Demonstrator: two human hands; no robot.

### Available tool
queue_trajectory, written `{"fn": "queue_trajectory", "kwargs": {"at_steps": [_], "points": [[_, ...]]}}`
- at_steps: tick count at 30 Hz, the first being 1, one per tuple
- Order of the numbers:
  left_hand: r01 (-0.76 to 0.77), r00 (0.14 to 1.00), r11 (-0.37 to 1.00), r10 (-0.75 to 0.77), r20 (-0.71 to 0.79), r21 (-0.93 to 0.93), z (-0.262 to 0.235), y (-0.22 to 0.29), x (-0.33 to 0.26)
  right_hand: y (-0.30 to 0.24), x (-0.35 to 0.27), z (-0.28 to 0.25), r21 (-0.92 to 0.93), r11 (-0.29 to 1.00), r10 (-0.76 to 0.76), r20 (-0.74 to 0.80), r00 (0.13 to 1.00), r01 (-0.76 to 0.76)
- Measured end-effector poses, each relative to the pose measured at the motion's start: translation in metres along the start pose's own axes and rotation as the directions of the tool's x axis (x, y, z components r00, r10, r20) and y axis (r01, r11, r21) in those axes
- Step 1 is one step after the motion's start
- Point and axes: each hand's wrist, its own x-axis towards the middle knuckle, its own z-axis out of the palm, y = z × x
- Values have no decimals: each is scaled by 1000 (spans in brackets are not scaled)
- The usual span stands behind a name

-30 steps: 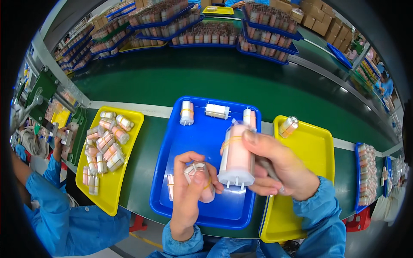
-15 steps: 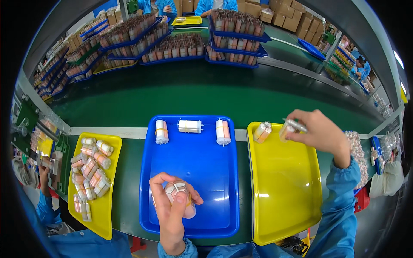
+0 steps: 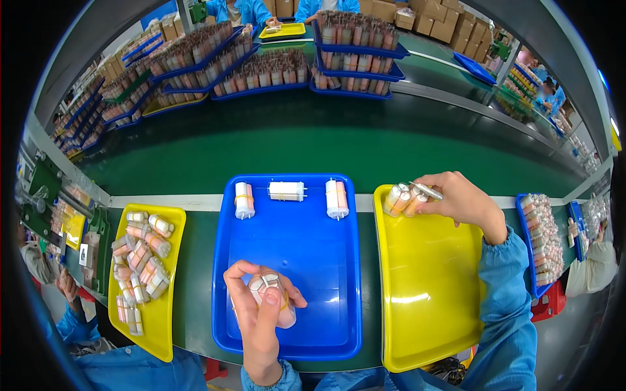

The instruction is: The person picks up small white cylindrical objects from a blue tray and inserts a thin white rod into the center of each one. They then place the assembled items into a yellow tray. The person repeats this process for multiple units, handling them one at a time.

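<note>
My left hand (image 3: 259, 306) is closed around a clear cylinder with white and pink parts inside (image 3: 285, 317), above the near half of a blue tray (image 3: 287, 350). Its white segmented top faces up under my thumb. At the far left corner of a yellow tray (image 3: 433, 329), my right hand (image 3: 460, 201) grips a similar clear cylinder (image 3: 415, 206). A greyish piece shows at its top by my fingertips. Right beside it stands another clear cylinder (image 3: 395, 201). Three banded white and pink cylinders lie along the blue tray's far end, one being a sideways white one (image 3: 287, 191).
On the left, a smaller yellow tray (image 3: 165, 332) holds a pile of cylinders. Stacked blue trays (image 3: 355, 91) full of them stand across the green surface (image 3: 261, 143). At right is a filled blue tray (image 3: 542, 290). Other people work at the far side and left.
My right hand has moved left and slightly down, bringing its cylinder beside the standing one in the yellow tray. My left hand keeps its hold in nearly the same place.
</note>
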Motion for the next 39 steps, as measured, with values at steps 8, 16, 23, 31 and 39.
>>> {"fn": "queue_trajectory", "kwargs": {"at_steps": [8, 16, 23, 31, 39], "points": [[13, 999, 996, -11, 31, -83, 0, 1, -1, -32, -24, -30, -92, 987, -145, -116, 983, 134], [59, 996, 957, -38, 79, -285, -4, 0, -2, -104, -8, 36, 168, 703, -651, -240, 721, 691], [58, 998, 890, -62, 5, -452, -10, 2, 4, -133, -3, 126, 574, 614, -520, -224, 824, 543], [-27, 998, 687, -22, -58, -726, -21, -13, 1, -122, 9, 157, 626, 717, -365, -38, 930, 307], [90, 978, 781, -187, -93, -617, -8, 6, 11, -124, 5, 158, 586, 708, -431, -83, 899, 394]]}}
